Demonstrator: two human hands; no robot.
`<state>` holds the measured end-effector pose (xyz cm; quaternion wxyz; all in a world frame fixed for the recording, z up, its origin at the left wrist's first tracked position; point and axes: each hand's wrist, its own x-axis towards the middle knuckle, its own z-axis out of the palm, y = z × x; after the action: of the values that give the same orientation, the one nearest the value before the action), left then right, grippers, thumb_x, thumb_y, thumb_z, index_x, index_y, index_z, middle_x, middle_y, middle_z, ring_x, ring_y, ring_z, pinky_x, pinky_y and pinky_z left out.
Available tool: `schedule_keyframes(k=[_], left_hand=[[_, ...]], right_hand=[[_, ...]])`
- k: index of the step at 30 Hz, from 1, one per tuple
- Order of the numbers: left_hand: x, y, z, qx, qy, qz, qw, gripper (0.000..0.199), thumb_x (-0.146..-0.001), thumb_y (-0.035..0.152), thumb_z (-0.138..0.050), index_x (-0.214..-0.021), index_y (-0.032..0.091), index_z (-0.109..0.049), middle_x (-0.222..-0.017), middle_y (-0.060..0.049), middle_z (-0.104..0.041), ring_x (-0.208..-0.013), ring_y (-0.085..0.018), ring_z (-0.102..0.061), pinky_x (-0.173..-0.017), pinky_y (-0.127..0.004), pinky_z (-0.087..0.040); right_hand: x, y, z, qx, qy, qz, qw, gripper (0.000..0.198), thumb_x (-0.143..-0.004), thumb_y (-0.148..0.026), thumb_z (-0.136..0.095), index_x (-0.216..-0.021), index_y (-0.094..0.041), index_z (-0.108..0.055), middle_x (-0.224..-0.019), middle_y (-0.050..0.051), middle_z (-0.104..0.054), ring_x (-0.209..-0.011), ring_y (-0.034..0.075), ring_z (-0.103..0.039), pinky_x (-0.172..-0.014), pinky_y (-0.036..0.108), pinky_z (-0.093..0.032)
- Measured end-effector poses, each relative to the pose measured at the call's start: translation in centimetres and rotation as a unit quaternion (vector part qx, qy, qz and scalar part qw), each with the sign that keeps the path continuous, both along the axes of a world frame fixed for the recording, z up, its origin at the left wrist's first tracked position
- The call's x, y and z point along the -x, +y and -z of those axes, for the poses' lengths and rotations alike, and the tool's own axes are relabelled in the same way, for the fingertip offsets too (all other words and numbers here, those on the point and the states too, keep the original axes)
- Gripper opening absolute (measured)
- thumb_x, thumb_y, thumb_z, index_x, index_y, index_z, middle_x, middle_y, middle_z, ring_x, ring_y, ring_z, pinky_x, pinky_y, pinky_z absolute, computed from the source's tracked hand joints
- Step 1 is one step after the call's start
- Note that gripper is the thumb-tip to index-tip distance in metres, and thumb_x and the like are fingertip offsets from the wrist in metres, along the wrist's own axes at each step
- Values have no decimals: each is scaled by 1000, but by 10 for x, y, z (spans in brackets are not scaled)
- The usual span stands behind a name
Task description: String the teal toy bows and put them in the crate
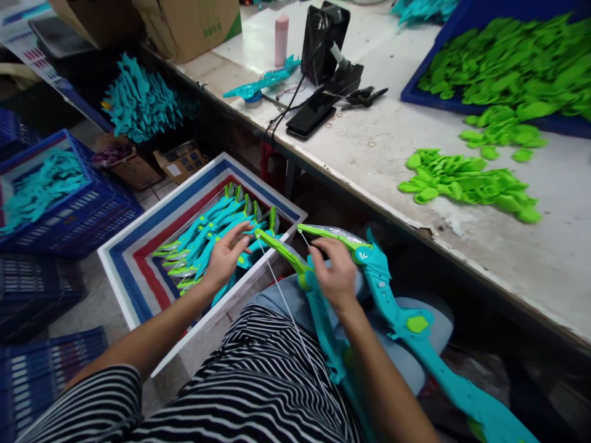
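Two turquoise toy bows with green limbs lie across my lap. At the green tip of the nearer toy bow (pixel 282 247), my left hand (pixel 226 255) has its fingers pinched together. A white bowstring (pixel 287 301) runs from that tip down over the striped shirt. My right hand (pixel 336 271) is closed on the short string at the tip of the second toy bow (pixel 388 289), with its fingertips partly hidden. Beyond my left hand, several finished-looking toy bows (pixel 203 231) lie side by side in a white-rimmed striped bin (pixel 152 271).
On the worktable (pixel 369 144) are green plastic pieces (pixel 466 175), a blue tray (pixel 415 92) of more pieces, a phone (pixel 311 114), a small fan (pixel 321 43) and a pink bottle (pixel 281 40). A blue crate (pixel 101 206) with turquoise parts stands at the left.
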<state>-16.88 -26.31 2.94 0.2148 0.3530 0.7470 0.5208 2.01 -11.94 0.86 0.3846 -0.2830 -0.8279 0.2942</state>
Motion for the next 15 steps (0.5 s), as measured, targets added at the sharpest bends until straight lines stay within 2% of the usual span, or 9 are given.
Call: schedule_keyframes(k=[2,3,4,5,7,9,10,12,15], left_hand=[[-14,-22,18,16,26,-79,996,31,-90,33,-43,-109,17,-62,-101,-10,-65,-89,-18,-63,-66,-28,-53],[-24,-32,27,36,64,-54,996,28,-90,30,-43,-104,17,-63,-96,-9,-66,-87,-18,-63,-69,-30,-54],[-35,-39,36,52,111,20,992,25,-90,27,-44,-100,17,-64,-94,-9,-66,-88,-19,-63,-73,-32,-54],[-48,-44,43,55,163,129,977,23,-88,23,-46,-100,18,-64,-97,-10,-67,-93,-19,-63,-80,-34,-54],[-76,-39,53,29,264,347,899,28,-87,16,-48,-110,19,-63,-114,-12,-64,-112,-22,-57,-94,-39,-49],[-101,-19,59,-5,357,462,812,35,-88,13,-48,-120,22,-59,-129,-13,-56,-128,-25,-45,-103,-43,-41],[-112,-5,61,-15,395,483,781,35,-89,13,-47,-121,23,-58,-131,-13,-55,-129,-25,-43,-105,-44,-38],[-127,23,61,-17,446,499,743,31,-92,14,-42,-117,22,-60,-121,-12,-60,-119,-23,-51,-103,-43,-37],[-141,54,52,-7,467,541,699,27,-93,21,-41,-111,17,-61,-91,-10,-64,-90,-21,-59,-87,-38,-44]], right_hand=[[-54,12,6,-26,-82,107,991,22,-91,-37,-48,-103,-23,-60,-100,12,-61,-99,28,-56,-90,47,-44],[-81,15,11,-38,-139,154,978,29,-90,-41,-49,-108,-21,-59,-105,15,-59,-103,31,-54,-91,51,-43],[-106,15,17,-46,-198,185,961,39,-87,-47,-50,-113,-19,-58,-108,18,-57,-105,35,-52,-88,53,-43],[-127,13,23,-47,-254,206,944,47,-85,-50,-51,-118,-17,-56,-111,21,-54,-105,38,-51,-85,55,-44],[-157,4,35,-48,-339,215,915,55,-83,-52,-52,-123,-14,-53,-115,24,-51,-104,41,-49,-78,56,-45],[-169,-2,43,-49,-373,202,904,51,-83,-44,-53,-124,-15,-52,-115,24,-51,-105,41,-48,-77,56,-45],[-170,-3,45,-45,-374,194,906,47,-82,-39,-53,-123,-16,-52,-114,23,-52,-105,40,-48,-80,56,-44],[-170,2,43,0,-354,173,919,44,-79,-31,-54,-120,-17,-53,-110,19,-57,-105,37,-51,-85,54,-44],[-171,17,27,174,-293,75,937,43,-73,-37,-60,-113,-20,-56,-101,12,-64,-95,30,-60,-84,45,-49]])
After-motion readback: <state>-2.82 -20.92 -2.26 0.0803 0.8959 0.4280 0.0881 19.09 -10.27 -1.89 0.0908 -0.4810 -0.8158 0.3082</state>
